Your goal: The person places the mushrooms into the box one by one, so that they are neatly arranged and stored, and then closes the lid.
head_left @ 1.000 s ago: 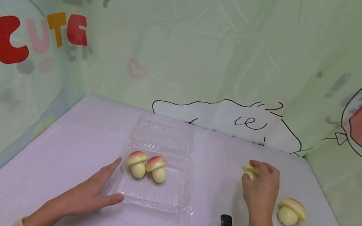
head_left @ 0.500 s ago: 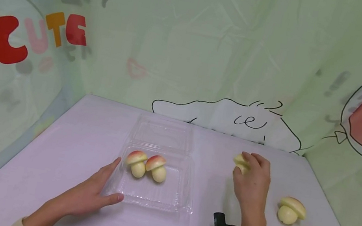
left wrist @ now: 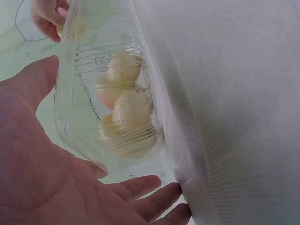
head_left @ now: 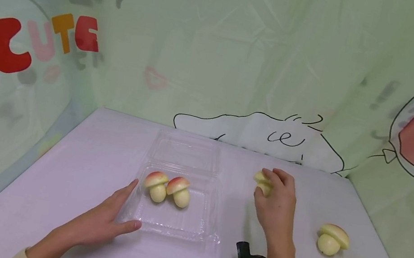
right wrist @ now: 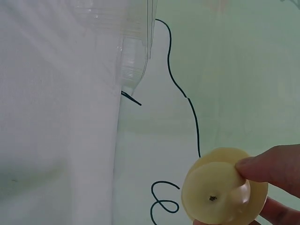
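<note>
Head view first: the right hand sits a bit right of centre in the frame, lifted over the pale tabletop, fingers curled around a held mushroom, a little toy-looking one with a yellowish cap. Left of it, mid-frame, is the clear clamshell box with its lid flipped open toward the top of the frame, and two red-capped mushrooms lying side by side inside. The left hand rests flat at the box's lower left corner, fingers straight, thumb along the front rim, not gripping anything. Two loose mushrooms lie at the lower right. Left wrist view: open palm fills the lower left, fingertips touching the box's ribbed wall, mushrooms blurry through the plastic. Right wrist view: lower right of the frame, the held mushroom seen stem-end on, pinched between a fingertip and another finger below, so the grip is closed on it but lightly. My guess is it's light and smooth, maybe foam or plastic, so it could slip or roll; holding across the cap and stem junction like this seems the safest spot. The box looks thin and flimsy, so it'll probably flex or skate if bumped.
</note>
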The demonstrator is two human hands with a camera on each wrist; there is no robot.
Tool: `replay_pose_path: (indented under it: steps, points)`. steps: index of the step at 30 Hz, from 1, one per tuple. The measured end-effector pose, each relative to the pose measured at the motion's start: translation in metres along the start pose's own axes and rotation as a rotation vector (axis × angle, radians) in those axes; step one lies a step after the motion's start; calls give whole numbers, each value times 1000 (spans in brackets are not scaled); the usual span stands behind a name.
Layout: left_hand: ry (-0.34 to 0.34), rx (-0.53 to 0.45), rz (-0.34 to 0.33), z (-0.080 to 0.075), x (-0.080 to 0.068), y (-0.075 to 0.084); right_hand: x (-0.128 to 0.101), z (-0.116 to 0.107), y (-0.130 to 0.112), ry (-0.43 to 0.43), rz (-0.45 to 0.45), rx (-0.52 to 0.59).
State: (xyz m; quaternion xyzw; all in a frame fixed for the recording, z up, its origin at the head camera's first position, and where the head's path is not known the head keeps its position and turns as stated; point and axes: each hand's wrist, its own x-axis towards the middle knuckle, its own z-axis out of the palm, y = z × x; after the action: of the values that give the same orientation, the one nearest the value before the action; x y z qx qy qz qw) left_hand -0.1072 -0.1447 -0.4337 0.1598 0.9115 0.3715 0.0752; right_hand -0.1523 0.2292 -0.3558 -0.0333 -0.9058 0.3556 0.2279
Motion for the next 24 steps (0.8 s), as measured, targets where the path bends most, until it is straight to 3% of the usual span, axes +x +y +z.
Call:
replay_pose_path:
  steps: [14, 24]
  points:
    - [-4, -7, 1, 0, 0, -1, -3, 20, -12, -46, -197, 26]
    - [-6, -9, -11, 1, 1, -1, -10, 38, -23, -98, -303, -14]
